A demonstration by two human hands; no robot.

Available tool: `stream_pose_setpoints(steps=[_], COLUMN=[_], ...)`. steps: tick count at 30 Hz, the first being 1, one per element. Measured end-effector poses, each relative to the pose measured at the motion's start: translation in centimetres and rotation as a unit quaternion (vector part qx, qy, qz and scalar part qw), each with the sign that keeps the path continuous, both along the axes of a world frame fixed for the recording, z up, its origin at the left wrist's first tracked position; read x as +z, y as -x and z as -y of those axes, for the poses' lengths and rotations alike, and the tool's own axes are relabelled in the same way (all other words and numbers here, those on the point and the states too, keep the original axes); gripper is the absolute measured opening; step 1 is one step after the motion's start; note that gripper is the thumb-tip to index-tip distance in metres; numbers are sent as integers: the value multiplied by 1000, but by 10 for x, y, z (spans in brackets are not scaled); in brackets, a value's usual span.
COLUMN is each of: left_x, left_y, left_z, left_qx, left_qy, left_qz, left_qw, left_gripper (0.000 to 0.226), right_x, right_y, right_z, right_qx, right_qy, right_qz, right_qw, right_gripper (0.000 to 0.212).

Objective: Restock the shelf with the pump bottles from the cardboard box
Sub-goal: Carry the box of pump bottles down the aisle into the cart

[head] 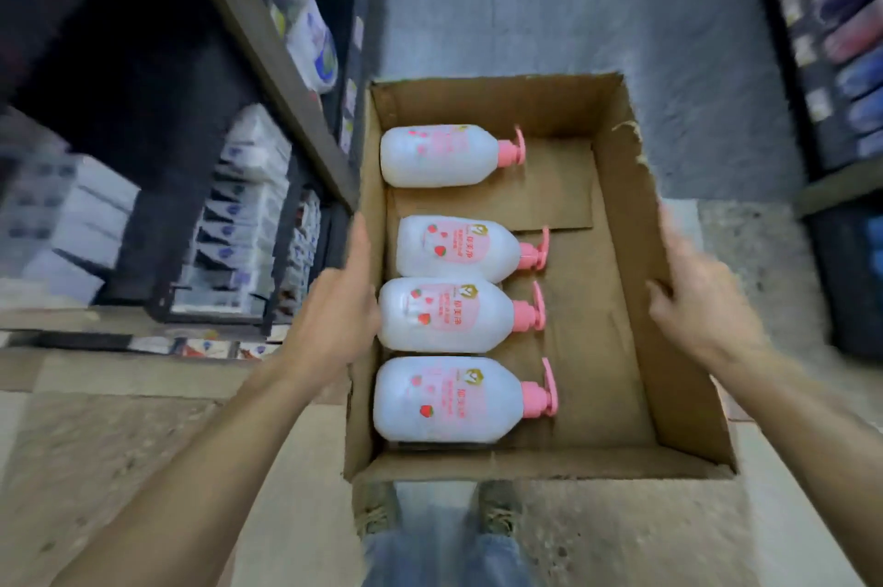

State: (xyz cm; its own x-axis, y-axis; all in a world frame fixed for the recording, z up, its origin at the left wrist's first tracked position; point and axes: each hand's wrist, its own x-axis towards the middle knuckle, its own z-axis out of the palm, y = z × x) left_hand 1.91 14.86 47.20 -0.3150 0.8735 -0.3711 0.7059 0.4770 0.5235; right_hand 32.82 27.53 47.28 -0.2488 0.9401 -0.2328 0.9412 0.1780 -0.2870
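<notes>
Both hands grip a cardboard box [635,280] by its long sides: the left hand [334,304] curls over the left wall, the right hand [693,299] over the right wall.

Shelves [267,46] of blurred, unreadable packets stand just left of the box; darker racks [831,60] on the right are cut off by the frame edge. Inside, four white pump bottles [442,314] with pink pumps lie on their sides along the left wall, pumps pointing right, just inside the left hand and well apart from the right. Their pink strawberry labels carry Chinese characters too small to read. Two shoes [497,510] show below the box.
</notes>
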Motion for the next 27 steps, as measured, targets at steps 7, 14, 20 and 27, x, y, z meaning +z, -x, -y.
stream_pose_setpoints(steps=[7,14,20,27], left_x=[264,423,483,512], left_y=[-22,-36,-38,-22], left_z=[-89,-179,-281,-438], left_qx=[-70,-129,-161,-192], left_qy=[-87,-180,-243,-233], left_qz=[-57,-111,-105,-123], left_qw=[992,969,951,945], left_gripper=[92,90,80,85], right_x=[264,428,492,517], right_y=[-53,-85,-94,-85], right_z=[-55,-127,-222,-360], right_qx=[-13,-12,-30,-35], right_qy=[-16,-92,-135,-154], right_qz=[-16,-40,10,51], right_qw=[1000,995,990,986], right_gripper=[95,91,94,88])
